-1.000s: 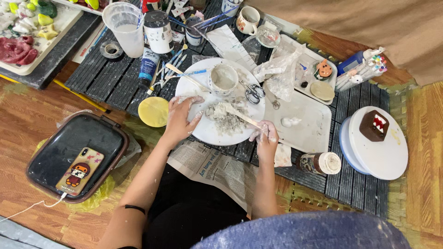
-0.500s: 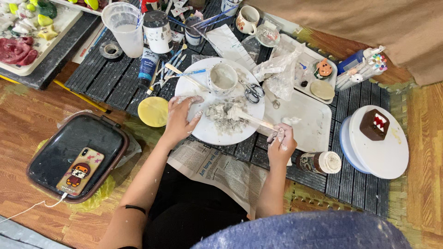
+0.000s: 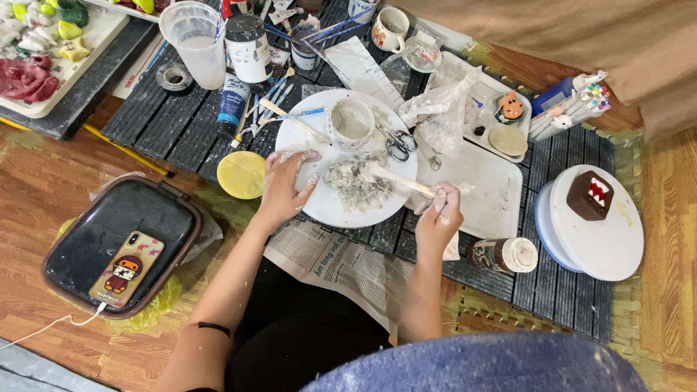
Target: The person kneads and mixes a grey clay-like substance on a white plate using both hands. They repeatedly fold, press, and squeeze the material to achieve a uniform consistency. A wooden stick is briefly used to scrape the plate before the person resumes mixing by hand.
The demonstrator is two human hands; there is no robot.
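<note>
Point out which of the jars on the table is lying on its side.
The dark jar with the white lid, near the right hand; the other white-bodied jar stands upright.

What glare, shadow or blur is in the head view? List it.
Head view: even, soft light, only faint shadows under the left hand and right hand; mild sheen on the black tray; white plate sharp; blurred blue shape at bottom edge, out of focus.

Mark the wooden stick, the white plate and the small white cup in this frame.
wooden stick [image 3: 398,179]: head view, middle of its shaft.
white plate [image 3: 328,210]: head view, bare near rim by the left hand.
small white cup [image 3: 351,121]: head view, its inside.
</note>
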